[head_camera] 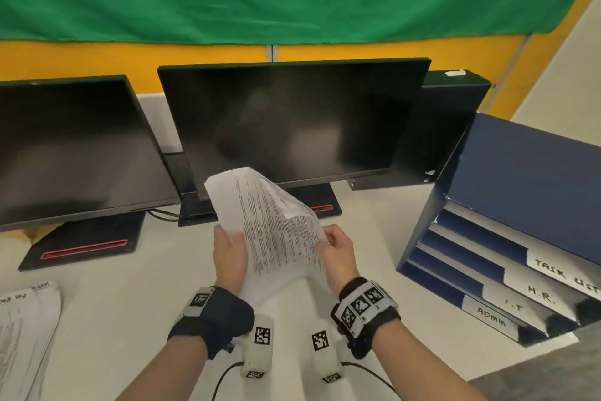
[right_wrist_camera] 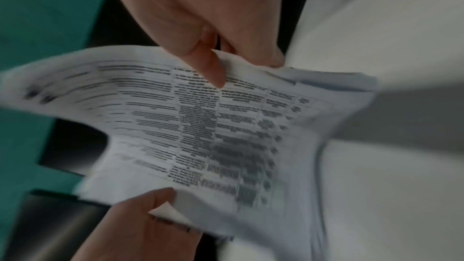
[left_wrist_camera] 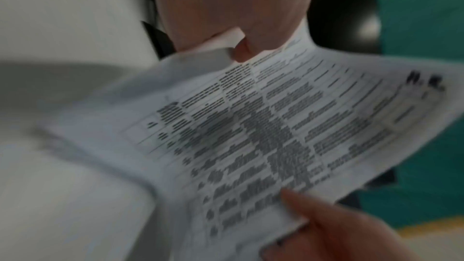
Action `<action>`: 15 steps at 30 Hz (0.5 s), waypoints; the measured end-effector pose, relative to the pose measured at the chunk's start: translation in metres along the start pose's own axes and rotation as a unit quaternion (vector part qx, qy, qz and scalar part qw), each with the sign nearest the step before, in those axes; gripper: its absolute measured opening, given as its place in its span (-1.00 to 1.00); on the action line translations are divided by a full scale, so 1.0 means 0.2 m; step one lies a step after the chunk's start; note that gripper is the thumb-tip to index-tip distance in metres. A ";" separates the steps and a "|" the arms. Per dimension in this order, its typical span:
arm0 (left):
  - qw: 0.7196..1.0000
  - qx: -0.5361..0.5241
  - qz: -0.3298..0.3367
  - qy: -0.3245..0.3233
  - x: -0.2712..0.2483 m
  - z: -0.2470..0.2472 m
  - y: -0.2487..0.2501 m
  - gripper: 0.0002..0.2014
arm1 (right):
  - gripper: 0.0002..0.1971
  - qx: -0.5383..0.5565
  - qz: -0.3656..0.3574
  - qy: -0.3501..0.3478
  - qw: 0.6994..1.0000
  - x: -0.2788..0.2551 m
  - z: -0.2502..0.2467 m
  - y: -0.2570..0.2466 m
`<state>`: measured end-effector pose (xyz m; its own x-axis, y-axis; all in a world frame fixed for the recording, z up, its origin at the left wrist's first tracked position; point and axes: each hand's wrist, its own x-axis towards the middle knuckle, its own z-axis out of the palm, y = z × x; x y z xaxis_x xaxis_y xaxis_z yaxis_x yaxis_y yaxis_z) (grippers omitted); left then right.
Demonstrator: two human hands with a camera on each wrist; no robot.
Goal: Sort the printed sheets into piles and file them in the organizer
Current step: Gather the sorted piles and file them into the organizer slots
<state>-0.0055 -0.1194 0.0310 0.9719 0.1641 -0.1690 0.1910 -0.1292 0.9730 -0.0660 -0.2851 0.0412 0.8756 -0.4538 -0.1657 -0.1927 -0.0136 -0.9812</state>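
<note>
A bundle of printed sheets hangs curled above the desk in front of the middle monitor. My left hand grips its left edge, thumb on top. At the right edge my right hand pinches the sheets. In the left wrist view the top sheet carries a printed table and a handwritten "H.R." mark in one corner. The right wrist view shows the same sheet bowed between my right thumb and my left hand. The blue organizer stands at the right, with tabs reading TASK LIST, H.R., I.T and ADMIN.
Two dark monitors stand across the back of the white desk. A pile of printed sheets lies at the desk's front left. A black box sits behind the organizer.
</note>
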 end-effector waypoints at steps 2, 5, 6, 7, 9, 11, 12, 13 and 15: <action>0.997 -0.033 0.067 -0.023 -0.06 0.04 0.08 -0.64 | -0.73 0.025 -0.024 0.009 0.999 0.00 -0.02 -0.10; 0.991 0.005 0.130 -0.041 -0.13 0.10 0.08 -0.77 | -0.67 0.060 -0.037 0.002 0.998 0.01 -0.04 -0.15; 0.989 0.021 0.141 -0.047 -0.14 0.11 0.07 -0.79 | -0.66 0.058 -0.031 0.005 0.998 0.01 -0.05 -0.15; 0.987 0.032 0.146 -0.053 -0.15 0.12 0.06 -0.80 | -0.68 0.053 -0.022 0.013 0.998 0.02 -0.05 -0.13; 0.989 0.042 0.133 -0.054 -0.14 0.13 0.04 -0.79 | -0.70 0.046 0.000 0.028 0.999 0.03 -0.05 -0.10; 0.991 0.048 0.110 -0.051 -0.12 0.13 0.03 -0.79 | -0.70 0.046 0.024 0.040 0.998 0.05 -0.04 -0.06; 0.992 0.051 0.102 -0.050 -0.11 0.13 0.02 -0.78 | -0.71 0.044 0.030 0.045 0.998 0.05 -0.04 -0.05; 0.993 0.055 0.094 -0.050 -0.09 0.13 0.02 -0.76 | -0.74 0.038 0.034 0.051 0.997 0.06 -0.04 -0.04; 0.992 0.065 0.092 -0.055 -0.08 0.13 0.03 -0.74 | -0.78 0.035 0.031 0.065 0.997 0.06 -0.05 -0.02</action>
<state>-0.0158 -0.1472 0.0345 0.9997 0.0198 -0.0143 0.0192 -0.2730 0.9618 -0.0589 -0.2996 0.0432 0.7967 -0.5641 -0.2169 -0.2098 0.0784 -0.9746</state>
